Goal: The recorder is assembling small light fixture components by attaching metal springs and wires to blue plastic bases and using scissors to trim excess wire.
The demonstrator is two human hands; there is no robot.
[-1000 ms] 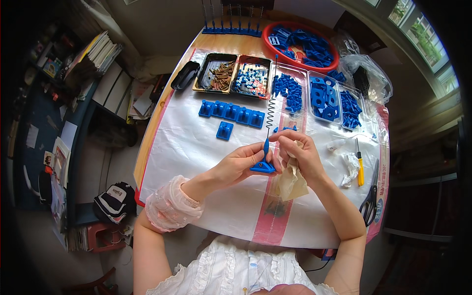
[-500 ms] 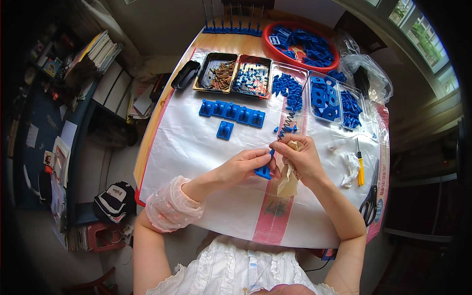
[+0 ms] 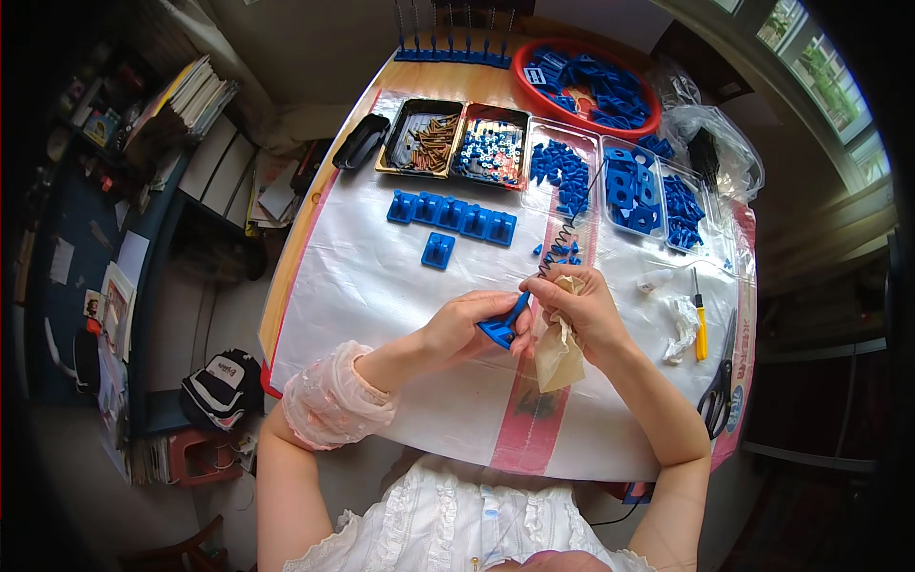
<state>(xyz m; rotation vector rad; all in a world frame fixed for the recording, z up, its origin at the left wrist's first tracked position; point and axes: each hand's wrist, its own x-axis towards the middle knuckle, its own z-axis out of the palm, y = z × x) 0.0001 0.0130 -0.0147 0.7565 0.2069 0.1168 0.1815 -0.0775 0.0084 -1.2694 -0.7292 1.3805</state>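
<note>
A small blue plastic part point(image 3: 502, 326) is pinched in the closed fingers of the left hand point(image 3: 467, 326), above the white table cover point(image 3: 362, 286). The right hand point(image 3: 577, 305) is closed around a crumpled tan cloth point(image 3: 556, 351) and touches the part's stem. A coiled wire spring point(image 3: 562, 240) rises just beyond. Farther off, 5 blue blocks point(image 3: 453, 214) are lined up before the trays point(image 3: 448, 143).

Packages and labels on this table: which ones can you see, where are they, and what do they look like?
Clear plastic bag: far right corner, crumpled, something dark inside.
White label: small card lying in the red round tub, far end.
Brown paper scrap: held in the right hand, crumpled.
Black cap with a white patch: on the floor, left.
No screens are visible.
</note>
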